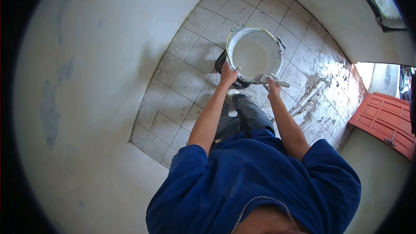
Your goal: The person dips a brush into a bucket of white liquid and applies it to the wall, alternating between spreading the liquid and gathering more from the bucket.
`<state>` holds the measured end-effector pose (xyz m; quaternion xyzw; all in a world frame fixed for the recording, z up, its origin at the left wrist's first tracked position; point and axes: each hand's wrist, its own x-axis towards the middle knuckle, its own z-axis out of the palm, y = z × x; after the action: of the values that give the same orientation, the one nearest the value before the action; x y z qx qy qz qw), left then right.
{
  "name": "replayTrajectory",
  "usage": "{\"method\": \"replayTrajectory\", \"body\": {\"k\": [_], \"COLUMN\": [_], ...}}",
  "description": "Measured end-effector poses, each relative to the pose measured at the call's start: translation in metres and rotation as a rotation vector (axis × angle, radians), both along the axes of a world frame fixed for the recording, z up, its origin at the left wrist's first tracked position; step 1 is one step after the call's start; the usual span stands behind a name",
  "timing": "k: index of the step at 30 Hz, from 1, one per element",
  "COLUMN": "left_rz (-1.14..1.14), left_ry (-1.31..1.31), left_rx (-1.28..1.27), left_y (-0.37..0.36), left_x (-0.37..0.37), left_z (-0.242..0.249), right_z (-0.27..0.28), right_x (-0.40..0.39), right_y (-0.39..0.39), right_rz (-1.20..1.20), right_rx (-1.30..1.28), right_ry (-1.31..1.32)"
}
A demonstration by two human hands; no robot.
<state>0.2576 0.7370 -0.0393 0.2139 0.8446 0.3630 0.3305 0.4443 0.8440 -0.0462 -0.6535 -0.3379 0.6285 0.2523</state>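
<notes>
A white bucket (281, 63) with a smeared rim and a thin yellow wire handle is in front of my legs. Pale, creamy liquid (250, 58) fills its lower part. My left hand (229, 74) is closed on the near left rim, thumb over the edge. At the near right rim, my right hand (273, 87) is wrapped round a pale-handled tool (284, 84) coated in white; its working end lies against the rim and its exact kind cannot be made out. A black container (220, 62) shows partly behind the bucket's left side.
Dusty, splattered floor tiles (177, 69) surround the bucket. A patchy wall (99, 82) rises on the left. To the right lie a long pale bar (308, 96) and dirty wet smears. A red panelled door (383, 121) stands by the bright opening at far right.
</notes>
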Motion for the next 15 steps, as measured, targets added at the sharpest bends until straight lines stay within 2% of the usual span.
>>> {"method": "replayTrajectory", "body": {"k": [4, 9, 12, 15], "left_rz": [-0.162, -0.275, -0.274, -0.25], "left_ry": [0.025, -0.01, -0.06, 0.003], "left_rx": [0.037, -0.013, -0.027, 0.022], "left_y": [-0.015, -0.031, -0.029, -0.016], "left_x": [-0.001, -0.017, -0.029, -0.037], "left_z": [-0.005, -0.018, -0.013, -0.024], "right_z": [-0.01, -0.032, -0.033, -0.028], "right_x": [-0.002, -0.002, -0.008, -0.015], "right_y": [-0.008, -0.018, -0.026, -0.031], "right_rz": [-0.163, -0.253, -0.33, -0.331], "right_rx": [-0.065, -0.05, -0.056, -0.043], "right_ry": [0.091, 0.144, 0.163, 0.143]}}
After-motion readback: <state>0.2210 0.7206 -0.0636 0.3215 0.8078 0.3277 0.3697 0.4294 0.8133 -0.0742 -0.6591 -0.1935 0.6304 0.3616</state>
